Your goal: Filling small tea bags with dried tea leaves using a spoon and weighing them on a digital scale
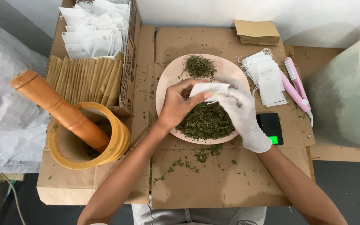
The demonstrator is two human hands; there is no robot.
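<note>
Sachet (210,90), a small white one, sits at frame centre over the pink plate (167,79), pinched between the bare left hand (179,104) and gloved right hand (241,111). Best keep its mouth spread and low over the dried herbs (207,121) so crumbs fall back.
</note>
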